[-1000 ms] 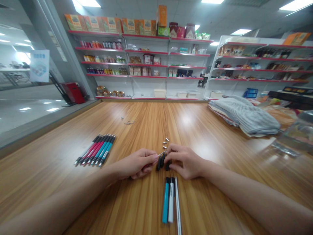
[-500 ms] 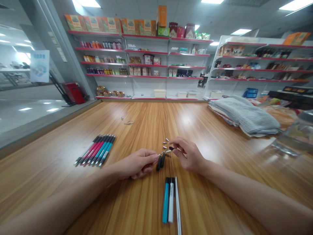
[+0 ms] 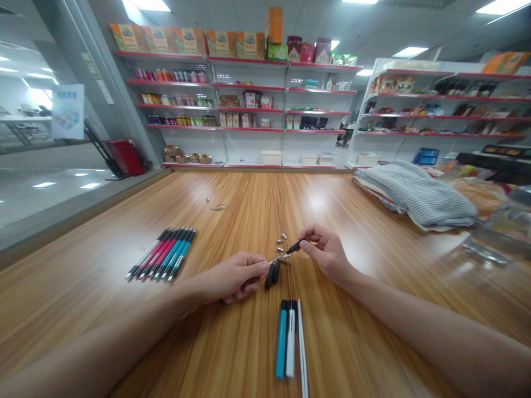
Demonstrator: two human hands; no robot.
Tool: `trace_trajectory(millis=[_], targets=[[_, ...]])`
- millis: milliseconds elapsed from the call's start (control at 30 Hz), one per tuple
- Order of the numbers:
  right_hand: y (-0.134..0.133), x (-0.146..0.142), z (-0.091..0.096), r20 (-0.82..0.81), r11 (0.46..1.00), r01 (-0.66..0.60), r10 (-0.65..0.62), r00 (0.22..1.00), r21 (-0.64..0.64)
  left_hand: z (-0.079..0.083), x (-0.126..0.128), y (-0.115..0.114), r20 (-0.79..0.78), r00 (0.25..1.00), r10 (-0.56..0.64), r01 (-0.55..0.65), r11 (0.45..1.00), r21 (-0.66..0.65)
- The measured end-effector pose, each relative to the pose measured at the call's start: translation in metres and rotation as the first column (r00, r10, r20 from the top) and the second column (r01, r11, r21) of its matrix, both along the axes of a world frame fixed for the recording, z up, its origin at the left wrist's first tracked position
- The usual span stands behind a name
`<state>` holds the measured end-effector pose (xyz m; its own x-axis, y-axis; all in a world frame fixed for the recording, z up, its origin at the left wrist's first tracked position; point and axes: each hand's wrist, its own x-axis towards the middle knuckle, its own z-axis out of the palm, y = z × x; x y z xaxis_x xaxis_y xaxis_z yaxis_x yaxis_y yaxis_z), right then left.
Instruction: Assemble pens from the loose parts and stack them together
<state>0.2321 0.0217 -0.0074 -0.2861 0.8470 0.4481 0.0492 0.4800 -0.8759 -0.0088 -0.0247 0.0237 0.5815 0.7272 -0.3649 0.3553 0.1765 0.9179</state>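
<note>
My left hand (image 3: 243,275) is closed in a pinch on a thin pen refill (image 3: 274,259), whose free end points right. Between the fingers of my right hand (image 3: 327,253) is a black pen grip (image 3: 294,247), slanting down to the refill's end; whether the two are joined I cannot tell. Two more black grips (image 3: 270,276) lie on the table beside my left fingertips. Several small metal pen tips (image 3: 280,241) are scattered just beyond. Closer to me lie a teal pen barrel (image 3: 281,342), a white pen barrel (image 3: 290,344) and thin white refills (image 3: 302,348).
A row of assembled pens (image 3: 164,255) lies on the wooden table (image 3: 232,354) at the left. A small loop (image 3: 219,207) lies farther back. Folded striped cloth (image 3: 423,193) and a clear container (image 3: 498,232) occupy the right side. Stocked shelves (image 3: 249,130) stand behind.
My right hand has drawn slightly to the right, and the black grip now shows more of its length at an angle. My left hand stays in place with the refill.
</note>
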Motion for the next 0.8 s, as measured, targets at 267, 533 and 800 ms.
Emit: trace_trajectory(millis=[267,533,800], targets=[[-0.006,-0.003,0.003,0.073,0.999,-0.046,0.047,0.996,-0.014,-0.001,-0.001,0.001,0.012,1.0,-0.005,0.005,1.0,0.015],[-0.016,-0.009,0.002,0.307,0.982,-0.176,0.145,0.941,0.074,-0.001,-0.002,0.0,0.011,0.998,-0.054,0.053,0.998,0.038],[-0.017,-0.013,0.003,0.433,0.942,-0.136,-0.01,0.901,0.305,-0.003,0.001,-0.003,0.051,0.994,-0.098,0.091,0.988,0.122]])
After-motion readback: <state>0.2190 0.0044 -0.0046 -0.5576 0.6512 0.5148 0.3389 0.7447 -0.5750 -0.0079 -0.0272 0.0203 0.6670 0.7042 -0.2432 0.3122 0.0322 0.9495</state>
